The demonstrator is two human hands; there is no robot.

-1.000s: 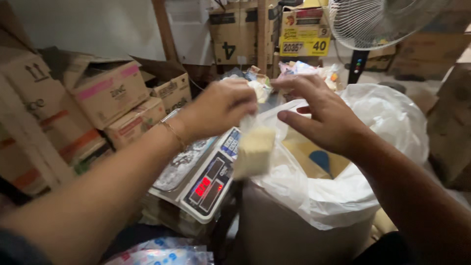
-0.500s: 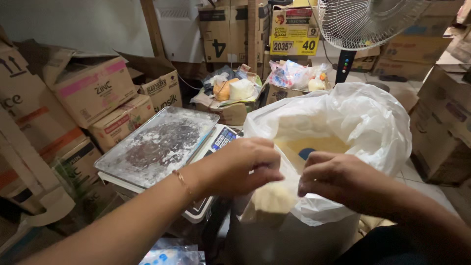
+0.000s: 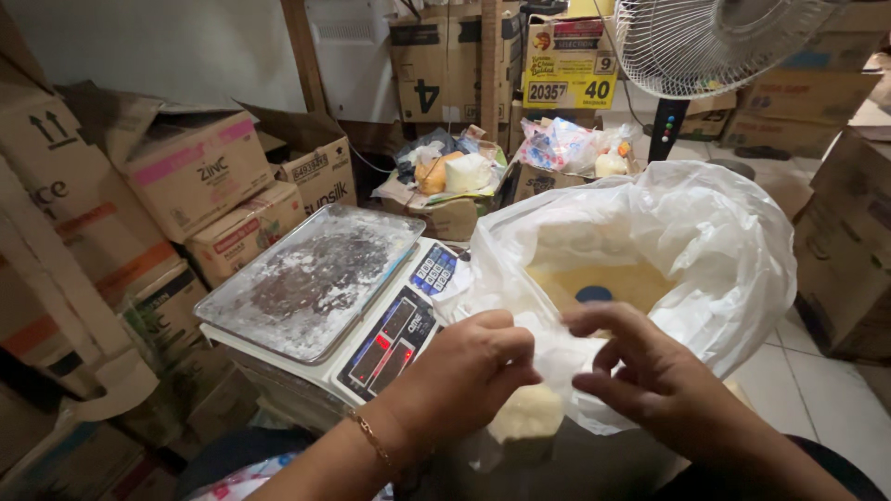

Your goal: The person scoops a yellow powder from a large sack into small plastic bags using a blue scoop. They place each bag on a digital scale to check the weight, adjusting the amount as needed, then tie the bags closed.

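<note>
Nearest to me, low over the person's lap, the left hand [image 3: 469,371] was pinched shut on the neck of a small clear bag [image 3: 526,415] that held a lump of pale yellow powder. The bag hung just below the knuckles, so its weight pulled the plastic taut, which I judged made the neck easier to work. The right hand [image 3: 650,380] sat just beside it with its fingers bent and narrowed toward the same neck; whether they actually gripped the plastic I could not tell. A thin gold bracelet [image 3: 374,440] circled the left wrist.

Behind the hands stood a big white sack [image 3: 733,250], its mouth rolled open wide and touching the small bag, with yellow powder [image 3: 640,283] and a blue scoop [image 3: 594,294] lying inside, probably left there to stay within reach. Just left of the sack was an electronic scale [image 3: 394,339] with a red display turned toward the person, and its metal tray [image 3: 311,278], dusted with powder, carried nothing.

Farther off, cardboard boxes [image 3: 200,172] were stacked along the left wall, an open box of wrapped goods [image 3: 455,176] sat on the floor, and a white fan [image 3: 715,42] stood at the back right.
</note>
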